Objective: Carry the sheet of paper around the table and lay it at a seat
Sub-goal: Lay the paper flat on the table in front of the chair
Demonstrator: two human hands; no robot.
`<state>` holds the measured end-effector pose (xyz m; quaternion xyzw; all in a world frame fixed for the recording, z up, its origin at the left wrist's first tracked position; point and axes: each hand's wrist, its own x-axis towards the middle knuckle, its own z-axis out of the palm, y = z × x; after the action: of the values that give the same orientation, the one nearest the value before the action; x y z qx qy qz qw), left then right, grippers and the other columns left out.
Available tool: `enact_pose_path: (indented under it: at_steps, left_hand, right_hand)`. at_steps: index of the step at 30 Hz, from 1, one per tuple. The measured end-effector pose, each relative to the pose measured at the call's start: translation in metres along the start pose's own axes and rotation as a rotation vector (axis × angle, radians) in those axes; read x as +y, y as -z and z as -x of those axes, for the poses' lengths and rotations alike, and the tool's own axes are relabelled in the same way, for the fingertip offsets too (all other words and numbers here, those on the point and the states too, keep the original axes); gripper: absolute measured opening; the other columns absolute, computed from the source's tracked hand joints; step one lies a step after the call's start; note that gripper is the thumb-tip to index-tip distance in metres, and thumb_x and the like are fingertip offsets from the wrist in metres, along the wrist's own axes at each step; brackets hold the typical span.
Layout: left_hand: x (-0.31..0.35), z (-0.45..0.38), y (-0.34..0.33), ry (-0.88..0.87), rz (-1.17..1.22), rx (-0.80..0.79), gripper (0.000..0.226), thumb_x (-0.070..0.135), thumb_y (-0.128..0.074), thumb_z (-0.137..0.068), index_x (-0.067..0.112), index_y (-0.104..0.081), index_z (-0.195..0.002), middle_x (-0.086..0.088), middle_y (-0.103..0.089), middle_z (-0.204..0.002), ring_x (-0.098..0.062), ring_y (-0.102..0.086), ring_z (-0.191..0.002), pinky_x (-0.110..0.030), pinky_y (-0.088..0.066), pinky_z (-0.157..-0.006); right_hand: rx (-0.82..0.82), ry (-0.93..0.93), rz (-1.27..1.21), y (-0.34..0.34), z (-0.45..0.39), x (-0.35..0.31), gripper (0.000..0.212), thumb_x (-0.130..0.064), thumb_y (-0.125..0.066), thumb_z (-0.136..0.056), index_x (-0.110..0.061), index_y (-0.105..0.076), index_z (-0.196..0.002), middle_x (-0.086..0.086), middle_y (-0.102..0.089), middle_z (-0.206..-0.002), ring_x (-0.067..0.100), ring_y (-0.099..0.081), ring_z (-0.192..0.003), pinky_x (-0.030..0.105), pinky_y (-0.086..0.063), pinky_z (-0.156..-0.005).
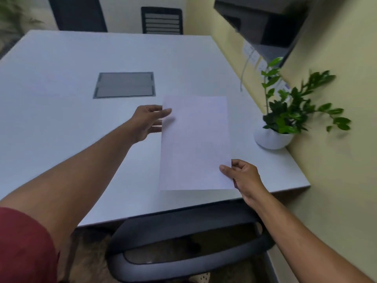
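A potted plant (pixel 285 117) in a white pot is set at the right edge, against the yellow wall (pixel 336 170). A grey cable hatch (pixel 124 85) is recessed mid-surface. A black chair (pixel 162 20) is seen beyond the far side.

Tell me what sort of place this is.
Probably a small office meeting room: a large white table with a built-in cable hatch, office chairs around it, and a potted plant by the wall.

White sheet of paper (pixel 195 144); pale grey table (pixel 61 82); grey inset panel (pixel 124 85); green plant (pixel 295 111), white pot (pixel 272 139); maroon sleeve (pixel 24 248); yellow wall (pixel 336 160).
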<state>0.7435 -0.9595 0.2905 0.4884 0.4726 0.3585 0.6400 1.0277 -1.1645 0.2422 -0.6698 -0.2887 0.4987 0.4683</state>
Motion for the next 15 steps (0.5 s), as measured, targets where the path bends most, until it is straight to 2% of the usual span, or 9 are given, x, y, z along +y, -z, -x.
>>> enact_pose_path:
  at_steps: [3,6,7,11,15]
  left_hand:
    - [-0.03,0.01,0.021,0.116,-0.064,-0.005,0.036,0.02,-0.083,-0.096,0.003,-0.077,-0.126,-0.013,-0.081,-0.124,-0.03,-0.08,-0.111,-0.037,-0.067,-0.091]
    - [-0.065,0.012,0.035,0.171,-0.085,-0.015,0.029,0.01,-0.079,-0.097,0.003,-0.078,-0.125,-0.012,-0.081,-0.123,-0.027,-0.08,-0.112,-0.031,-0.067,-0.089]
    - [-0.07,0.011,0.035,0.157,-0.091,-0.012,0.028,0.008,-0.078,-0.098,0.002,-0.078,-0.125,-0.012,-0.082,-0.122,-0.027,-0.08,-0.112,-0.031,-0.067,-0.089]
    - [-0.111,-0.013,0.048,0.178,-0.104,0.081,0.026,0.004,-0.08,-0.095,0.001,-0.08,-0.121,-0.017,-0.082,-0.119,-0.024,-0.081,-0.104,-0.034,-0.068,-0.087]
    - [-0.152,-0.036,0.059,0.213,-0.123,0.156,0.026,0.002,-0.083,-0.092,-0.001,-0.078,-0.118,-0.021,-0.079,-0.109,-0.017,-0.081,-0.086,-0.028,-0.066,-0.074]
  right_hand:
    - [-0.066,-0.056,0.028,-0.009,-0.03,0.007,0.026,-0.012,-0.085,-0.089,-0.009,-0.077,-0.114,0.005,-0.084,-0.108,0.024,-0.081,-0.102,0.039,-0.063,-0.094]
    - [-0.109,-0.085,0.094,-0.02,-0.054,0.013,0.023,-0.012,-0.085,-0.089,-0.007,-0.077,-0.111,0.005,-0.085,-0.105,0.018,-0.081,-0.09,0.024,-0.061,-0.067]
    - [-0.11,-0.073,0.105,-0.021,-0.054,0.013,0.023,-0.011,-0.085,-0.089,-0.007,-0.077,-0.111,0.005,-0.085,-0.104,0.016,-0.081,-0.088,0.021,-0.059,-0.063]
    - [-0.154,-0.154,0.175,-0.038,-0.084,0.033,0.024,-0.01,-0.084,-0.09,-0.005,-0.075,-0.111,0.006,-0.084,-0.104,0.02,-0.081,-0.091,0.032,-0.066,-0.079]
    - [-0.207,-0.23,0.319,-0.056,-0.118,0.056,0.017,-0.008,-0.082,-0.092,-0.005,-0.075,-0.107,0.008,-0.082,-0.106,0.016,-0.08,-0.087,0.026,-0.065,-0.07]
